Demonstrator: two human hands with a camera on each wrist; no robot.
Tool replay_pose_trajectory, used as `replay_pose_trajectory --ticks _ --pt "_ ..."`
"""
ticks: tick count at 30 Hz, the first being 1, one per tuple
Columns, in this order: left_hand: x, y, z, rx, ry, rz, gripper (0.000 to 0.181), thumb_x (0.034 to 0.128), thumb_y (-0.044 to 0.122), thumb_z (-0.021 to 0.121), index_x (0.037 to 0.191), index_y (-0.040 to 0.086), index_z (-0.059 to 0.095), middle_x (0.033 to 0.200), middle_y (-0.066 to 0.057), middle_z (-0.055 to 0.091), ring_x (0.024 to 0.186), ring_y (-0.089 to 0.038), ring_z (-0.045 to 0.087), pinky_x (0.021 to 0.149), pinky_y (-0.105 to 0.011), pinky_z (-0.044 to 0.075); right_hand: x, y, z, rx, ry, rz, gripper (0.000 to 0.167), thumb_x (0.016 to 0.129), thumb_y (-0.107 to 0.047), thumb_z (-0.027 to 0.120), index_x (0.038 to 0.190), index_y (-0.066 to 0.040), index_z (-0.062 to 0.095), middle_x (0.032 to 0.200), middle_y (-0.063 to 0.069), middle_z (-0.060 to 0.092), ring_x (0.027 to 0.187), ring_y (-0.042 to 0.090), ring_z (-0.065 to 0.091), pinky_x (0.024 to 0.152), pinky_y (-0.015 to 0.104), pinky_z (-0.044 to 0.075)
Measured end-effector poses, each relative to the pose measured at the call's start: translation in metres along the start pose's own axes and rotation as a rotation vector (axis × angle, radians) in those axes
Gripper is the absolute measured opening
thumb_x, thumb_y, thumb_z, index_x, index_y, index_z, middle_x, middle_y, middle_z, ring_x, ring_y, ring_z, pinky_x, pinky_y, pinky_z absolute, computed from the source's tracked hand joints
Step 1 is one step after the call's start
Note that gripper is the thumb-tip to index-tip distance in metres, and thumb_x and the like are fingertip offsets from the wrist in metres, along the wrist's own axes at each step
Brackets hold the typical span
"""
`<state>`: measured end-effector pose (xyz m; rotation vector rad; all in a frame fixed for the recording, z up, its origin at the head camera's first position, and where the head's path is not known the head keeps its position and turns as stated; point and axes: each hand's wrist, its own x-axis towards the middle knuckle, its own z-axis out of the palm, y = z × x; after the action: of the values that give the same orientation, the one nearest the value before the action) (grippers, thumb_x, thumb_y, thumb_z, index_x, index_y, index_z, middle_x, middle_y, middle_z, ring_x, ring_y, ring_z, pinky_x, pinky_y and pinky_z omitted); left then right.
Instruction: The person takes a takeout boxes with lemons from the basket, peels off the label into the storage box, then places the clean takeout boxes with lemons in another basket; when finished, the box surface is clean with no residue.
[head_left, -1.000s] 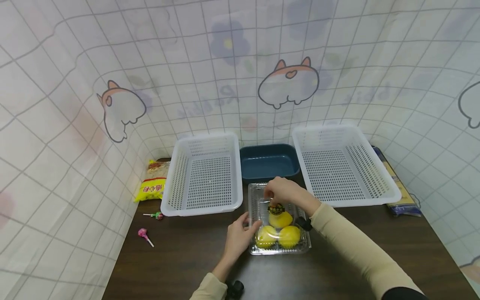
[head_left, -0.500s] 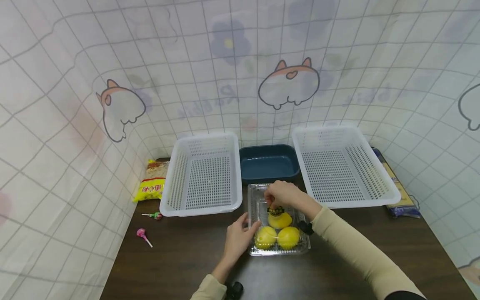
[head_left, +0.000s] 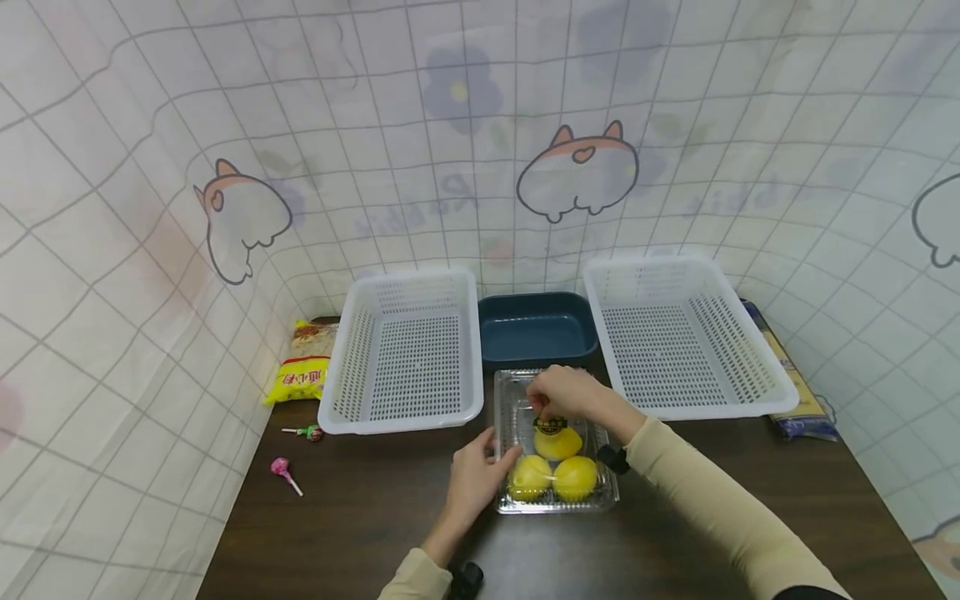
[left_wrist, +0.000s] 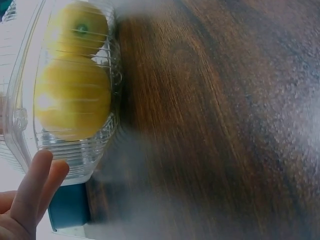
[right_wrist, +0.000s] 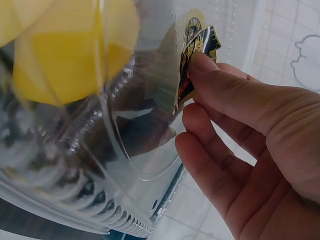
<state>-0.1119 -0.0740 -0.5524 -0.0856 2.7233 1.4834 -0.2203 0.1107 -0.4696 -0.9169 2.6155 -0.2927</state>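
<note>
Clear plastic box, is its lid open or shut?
Shut: the head view shows the lid lying down over the yellow fruits. Whether its edge is fully snapped, I cannot tell.

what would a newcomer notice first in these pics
Probably the three yellow fruits, bright inside a clear plastic box near the middle of the dark table. Next, the right hand pinching a black-and-gold label on top of that box. Behind, two white baskets flank a dark blue dish.
</note>
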Motion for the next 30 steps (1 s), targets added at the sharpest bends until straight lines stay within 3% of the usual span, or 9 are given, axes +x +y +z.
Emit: replay_pose_trajectory --ticks 15,22,30 --pt "0.001 0.001 0.000 -0.018 0.009 -0.023 0.068 0.0866 0.039 0.074 0.135 -0.006 0.057 0.109 -0.018 0.075 0.090 -0.026 0.077 0.067 -0.031 0.062 -0.001 0.010 -0.010 0.016 -0.013 -0.081 0.015 0.088 -0.012 0.074 0.079 -0.020 0.065 0.074 -0.007 0.061 0.065 0.007 0.053 0.062 0.023 0.046" --pt "0.002 0.003 -0.001 -0.031 0.011 -0.017 0.066 0.0868 0.037 0.074 0.134 -0.005 0.058 0.108 -0.017 0.075 0.090 -0.026 0.077 0.067 -0.031 0.062 -0.001 0.017 -0.024 0.041 0.028 -0.121 0.014 0.089 -0.013 0.073 0.080 -0.018 0.063 0.076 -0.006 0.062 0.066 0.007 0.053 0.062 0.022 0.046" --pt "0.000 0.002 0.000 -0.035 -0.006 -0.036 0.067 0.0870 0.039 0.074 0.135 -0.005 0.057 0.108 -0.016 0.075 0.091 -0.024 0.077 0.068 -0.031 0.061 -0.002 0.018 -0.036 0.063 0.021 -0.116 0.012 0.091 -0.013 0.071 0.083 -0.018 0.064 0.079 -0.004 0.065 0.069 0.008 0.054 0.065 0.023 0.047"
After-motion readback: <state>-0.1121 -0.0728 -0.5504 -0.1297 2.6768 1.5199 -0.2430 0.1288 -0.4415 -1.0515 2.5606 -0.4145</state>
